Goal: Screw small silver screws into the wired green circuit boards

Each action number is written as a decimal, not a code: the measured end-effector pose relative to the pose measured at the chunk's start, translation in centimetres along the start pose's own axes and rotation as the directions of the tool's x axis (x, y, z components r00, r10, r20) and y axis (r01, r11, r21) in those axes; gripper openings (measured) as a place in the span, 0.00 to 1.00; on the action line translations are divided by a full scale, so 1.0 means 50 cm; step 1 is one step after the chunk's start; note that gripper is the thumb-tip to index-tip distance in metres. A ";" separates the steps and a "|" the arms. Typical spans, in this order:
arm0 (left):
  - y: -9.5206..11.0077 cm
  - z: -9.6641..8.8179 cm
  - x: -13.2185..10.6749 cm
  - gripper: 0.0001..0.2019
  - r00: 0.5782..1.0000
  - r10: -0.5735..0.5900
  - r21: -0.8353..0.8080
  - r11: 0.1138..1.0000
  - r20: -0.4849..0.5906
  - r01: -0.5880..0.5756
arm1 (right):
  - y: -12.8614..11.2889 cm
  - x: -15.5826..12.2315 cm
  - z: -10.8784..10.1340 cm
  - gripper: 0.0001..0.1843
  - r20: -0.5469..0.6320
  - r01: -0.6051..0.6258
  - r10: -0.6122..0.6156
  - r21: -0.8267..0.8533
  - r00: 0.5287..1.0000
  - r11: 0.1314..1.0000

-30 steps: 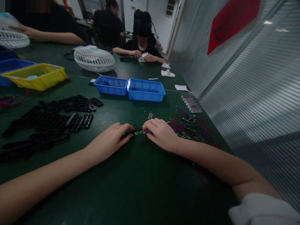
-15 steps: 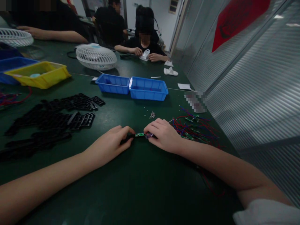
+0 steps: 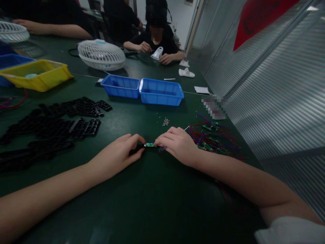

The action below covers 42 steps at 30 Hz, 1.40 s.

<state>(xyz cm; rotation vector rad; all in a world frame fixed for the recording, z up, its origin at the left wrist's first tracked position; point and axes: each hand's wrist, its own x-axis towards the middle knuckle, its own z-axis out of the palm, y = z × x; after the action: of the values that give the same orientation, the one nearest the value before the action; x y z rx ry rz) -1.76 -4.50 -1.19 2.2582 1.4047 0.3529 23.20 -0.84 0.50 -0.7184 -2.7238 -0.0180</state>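
Note:
A small green circuit board [image 3: 150, 144] lies between my two hands, against a dark strip-like part mostly hidden by fingers. My left hand [image 3: 124, 149] pinches the left end of that black plastic part, thumb below and forefinger above. At the board's right end, the fingertips of my right hand [image 3: 175, 144] press down on it. A purplish see-through piece [image 3: 162, 148] shows beneath the right fingers, and a thin metal shaft [image 3: 187, 128] sticks out behind that hand; they look like one screwdriver, but the middle is hidden. Small screws [image 3: 166, 121] lie in a pile just beyond.
Black plastic parts [image 3: 76, 128] are heaped at left. Wired circuit boards [image 3: 207, 146] lie at right. Two blue bins [image 3: 161, 98], a yellow bin [image 3: 43, 81] and a white fan grille [image 3: 101, 56] stand farther back. Across the table a person [image 3: 165, 51] handles a white part.
The right fingers have moved slightly left onto the board, and the board now sits closer to the black part. The view has shifted a little; across the table, the person's hands have moved.

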 end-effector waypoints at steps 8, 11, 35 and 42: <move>0.003 0.000 0.002 0.14 1.000 0.005 -0.009 1.000 -0.007 -0.005 | 0.008 -0.005 0.012 0.11 0.004 0.016 -0.016 0.003 1.000 1.000; 0.002 0.000 0.000 0.14 0.999 0.026 0.008 1.000 -0.020 -0.026 | 0.005 -0.002 0.011 0.11 0.032 -0.001 0.001 0.012 0.999 1.000; 0.006 -0.004 0.001 0.13 0.998 0.054 0.041 0.998 -0.015 -0.054 | 0.000 -0.006 0.011 0.13 0.013 0.074 -0.073 -0.163 0.997 0.984; -0.003 0.004 0.000 0.13 0.997 0.072 0.032 0.997 -0.031 -0.071 | 0.003 -0.002 0.008 0.10 0.055 0.082 -0.080 -0.022 0.995 0.996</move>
<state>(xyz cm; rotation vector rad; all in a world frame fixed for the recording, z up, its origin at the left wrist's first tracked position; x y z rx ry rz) -1.77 -4.48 -1.42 2.3421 1.3562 0.3956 23.26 -0.71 0.10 -0.6232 -2.8076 -0.0505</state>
